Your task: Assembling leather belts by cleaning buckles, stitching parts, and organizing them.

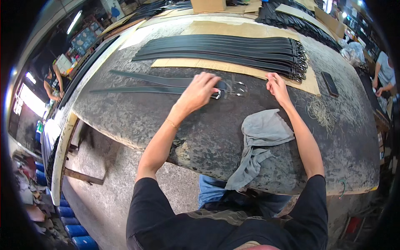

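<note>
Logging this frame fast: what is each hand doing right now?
Left hand: closed over the buckle end of a black belt on the table.
Right hand: fingers bent, at the cardboard edge; a grip cannot be told.

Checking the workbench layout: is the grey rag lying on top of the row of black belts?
No, the grey rag lies near the table edge, apart from the row of black belts.

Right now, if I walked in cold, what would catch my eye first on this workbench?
Probably the row of black belts laid side by side on cardboard at the far side of the table. Nearer, the left hand rests on the buckle end of one of two loose belts, with the right hand beside the row's buckles. A crumpled grey rag hangs over the near edge.
</note>
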`<state>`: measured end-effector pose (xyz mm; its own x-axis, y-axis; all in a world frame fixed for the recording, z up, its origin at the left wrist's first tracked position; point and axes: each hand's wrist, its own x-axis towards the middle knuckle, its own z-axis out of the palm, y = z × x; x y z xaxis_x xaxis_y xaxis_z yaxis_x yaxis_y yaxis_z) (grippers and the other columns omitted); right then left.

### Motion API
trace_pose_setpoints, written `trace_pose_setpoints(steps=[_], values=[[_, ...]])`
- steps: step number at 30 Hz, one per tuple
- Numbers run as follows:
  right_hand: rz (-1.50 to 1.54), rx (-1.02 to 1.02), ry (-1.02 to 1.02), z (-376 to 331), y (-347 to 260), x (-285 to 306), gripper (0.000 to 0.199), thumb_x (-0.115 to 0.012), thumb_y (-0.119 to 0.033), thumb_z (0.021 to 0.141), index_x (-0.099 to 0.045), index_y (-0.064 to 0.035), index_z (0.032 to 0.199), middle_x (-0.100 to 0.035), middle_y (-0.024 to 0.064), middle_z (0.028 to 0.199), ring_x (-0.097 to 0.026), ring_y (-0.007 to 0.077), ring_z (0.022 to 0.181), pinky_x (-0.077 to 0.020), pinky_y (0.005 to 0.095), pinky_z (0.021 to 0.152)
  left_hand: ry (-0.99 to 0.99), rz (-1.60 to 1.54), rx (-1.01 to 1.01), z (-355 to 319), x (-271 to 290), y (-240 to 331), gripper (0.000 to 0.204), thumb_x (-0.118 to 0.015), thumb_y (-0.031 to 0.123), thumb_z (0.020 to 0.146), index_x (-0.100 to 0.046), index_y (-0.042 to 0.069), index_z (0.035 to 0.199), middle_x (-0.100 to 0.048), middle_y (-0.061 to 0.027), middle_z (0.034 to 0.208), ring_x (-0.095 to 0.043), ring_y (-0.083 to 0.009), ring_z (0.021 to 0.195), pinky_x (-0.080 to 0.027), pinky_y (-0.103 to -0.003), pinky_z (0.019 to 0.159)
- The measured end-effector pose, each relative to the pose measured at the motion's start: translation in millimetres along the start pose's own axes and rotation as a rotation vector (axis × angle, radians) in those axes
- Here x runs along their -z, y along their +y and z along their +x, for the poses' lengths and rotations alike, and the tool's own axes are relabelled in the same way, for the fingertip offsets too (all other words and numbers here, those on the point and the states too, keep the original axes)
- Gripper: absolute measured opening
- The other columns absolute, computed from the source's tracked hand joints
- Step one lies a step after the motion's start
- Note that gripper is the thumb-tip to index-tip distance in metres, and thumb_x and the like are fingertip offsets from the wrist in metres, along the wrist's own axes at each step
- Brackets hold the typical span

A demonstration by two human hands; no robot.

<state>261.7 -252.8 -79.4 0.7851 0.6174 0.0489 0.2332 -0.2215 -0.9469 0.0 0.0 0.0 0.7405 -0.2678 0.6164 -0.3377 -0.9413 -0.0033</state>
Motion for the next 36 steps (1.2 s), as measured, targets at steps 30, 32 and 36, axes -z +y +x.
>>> trace_pose_setpoints(steps=[30, 32, 36], values=[[-0.629, 0.145, -0.215, -220, -89, 55, 0.029, -0.072, -0.019, 0.086, -0.064, -0.0006, 0.106, -0.067, 0.0110, 0.089, -0.066, 0.0274, 0.092, -0.0512, 0.0376, 0.080, -0.424, -0.562, -0.564, -9, -16, 155, 0.038, -0.073, 0.021, 0.080, -0.061, 0.005, 0.113, -0.053, -0.0140, 0.133, -0.048, -0.0321, 0.127, -0.041, -0.046, 0.102], [-0.713, 0.187, -0.119, -239, -86, 61, 0.029, -0.072, -0.019, 0.086, -0.064, -0.0011, 0.107, -0.067, 0.0117, 0.094, -0.065, 0.0276, 0.097, -0.0505, 0.0380, 0.083, -0.479, -0.664, -0.555, -16, -30, 153, 0.029, -0.067, 0.015, 0.084, -0.059, 0.003, 0.110, -0.054, -0.0152, 0.126, -0.051, -0.0333, 0.124, -0.042, -0.045, 0.102], [-0.771, 0.053, 0.021, -285, -106, 108, 0.024, -0.069, -0.013, 0.087, -0.065, -0.0011, 0.107, -0.067, 0.0121, 0.103, -0.063, 0.0275, 0.104, -0.0489, 0.0386, 0.090, -0.624, -1.150, -0.123, -47, -30, 142, 0.018, -0.061, 0.016, 0.092, -0.056, 0.001, 0.100, -0.061, -0.0106, 0.109, -0.060, -0.0261, 0.108, -0.049, -0.040, 0.094]])
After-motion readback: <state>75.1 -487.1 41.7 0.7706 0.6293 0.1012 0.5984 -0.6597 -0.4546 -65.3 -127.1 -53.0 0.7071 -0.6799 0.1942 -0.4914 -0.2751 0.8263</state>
